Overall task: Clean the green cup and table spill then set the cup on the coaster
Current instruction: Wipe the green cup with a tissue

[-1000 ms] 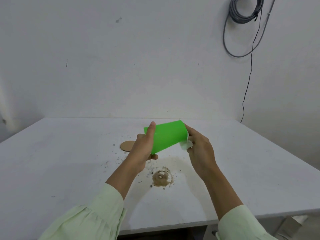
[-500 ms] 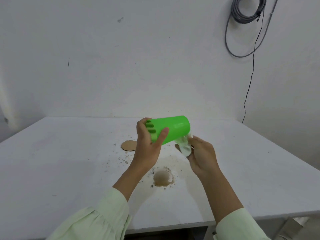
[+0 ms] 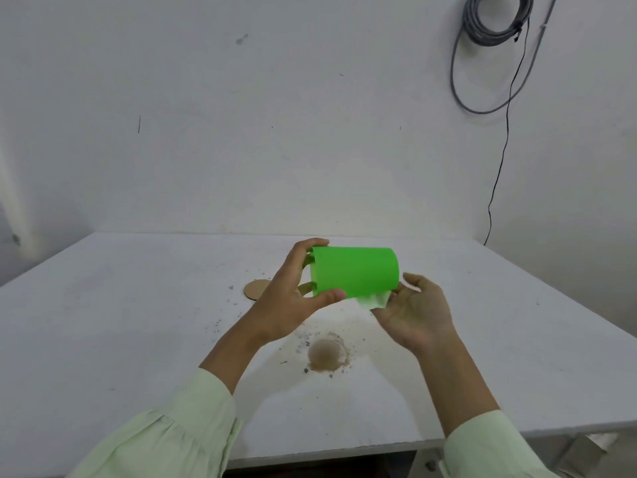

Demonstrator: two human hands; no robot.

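My left hand (image 3: 293,298) grips the green cup (image 3: 356,272) by its base end and holds it on its side above the table, mouth toward the right. Just under the cup's mouth, my right hand (image 3: 415,312) pinches a small crumpled white tissue (image 3: 374,300) against the cup's lower rim. Below the hands, a brown spill (image 3: 325,353) with scattered crumbs marks the white table (image 3: 138,332). A round cardboard coaster (image 3: 255,288) lies flat behind my left hand, partly hidden by it.
The table's front edge runs just below my forearms, and a white wall stands behind the table. A coiled grey cable (image 3: 496,20) hangs on the wall at upper right, with a thin black wire (image 3: 505,150) dropping toward the table's back right corner.
The cup has turned in my left hand and now lies level. My right hand has slid the tissue from the cup's mouth to its lower rim.
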